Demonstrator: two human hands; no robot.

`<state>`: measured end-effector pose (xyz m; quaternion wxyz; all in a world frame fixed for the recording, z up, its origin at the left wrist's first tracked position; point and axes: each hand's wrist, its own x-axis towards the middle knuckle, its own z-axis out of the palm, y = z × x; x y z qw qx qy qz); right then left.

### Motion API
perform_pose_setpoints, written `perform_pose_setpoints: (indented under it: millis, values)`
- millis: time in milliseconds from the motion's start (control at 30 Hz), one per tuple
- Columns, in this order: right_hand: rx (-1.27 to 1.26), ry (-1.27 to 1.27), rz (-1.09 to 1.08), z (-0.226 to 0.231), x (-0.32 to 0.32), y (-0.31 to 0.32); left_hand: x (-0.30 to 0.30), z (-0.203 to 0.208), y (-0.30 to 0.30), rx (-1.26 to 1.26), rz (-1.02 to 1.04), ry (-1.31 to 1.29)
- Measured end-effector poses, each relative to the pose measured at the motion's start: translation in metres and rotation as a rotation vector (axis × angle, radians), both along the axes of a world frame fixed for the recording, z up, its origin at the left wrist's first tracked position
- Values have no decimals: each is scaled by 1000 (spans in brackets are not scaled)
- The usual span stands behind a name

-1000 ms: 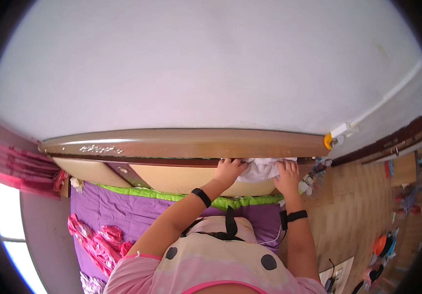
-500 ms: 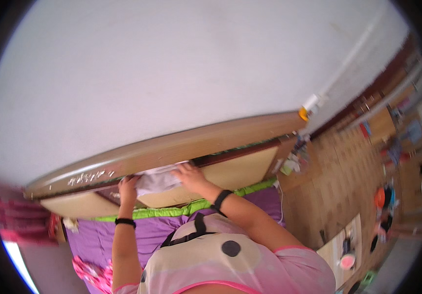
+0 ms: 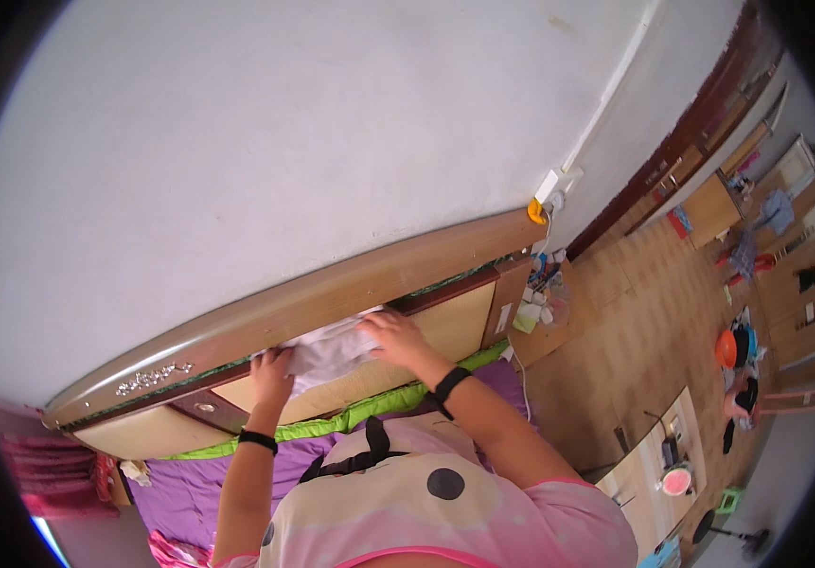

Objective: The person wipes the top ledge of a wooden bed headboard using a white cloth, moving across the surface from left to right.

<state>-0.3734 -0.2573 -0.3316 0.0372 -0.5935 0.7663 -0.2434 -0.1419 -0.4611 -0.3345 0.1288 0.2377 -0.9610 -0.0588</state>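
A white cloth lies over the ledge and front panel of the wooden headboard, bunched between my two hands. My left hand is at the cloth's left end, its fingers bent over the cloth and the dark ledge. At the other end is my right hand, with its fingers bent onto the cloth near the top rail. Both hands are closed on the cloth; the fingertips are partly hidden. Each wrist wears a black band.
Below the headboard lies a bed with a purple sheet and a green edge. A white power strip hangs at the headboard's right end. Right of the bed stand a small cabinet with clutter and a low table. A pink curtain hangs at left.
The view has shifted, so the headboard sits farther left and the room at right shows more sharply. Both hands stay on the cloth, which hangs a little lower over the panel.
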Motion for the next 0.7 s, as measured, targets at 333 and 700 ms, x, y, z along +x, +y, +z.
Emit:
perform_pose_setpoints:
  millis: [333, 700]
  values:
    - [139, 165, -286, 1, -150, 134, -157, 2, 112, 161, -367, 55]
    - [166, 154, -140, 9, -83, 81, -141, -4, 104, 123, -167, 54]
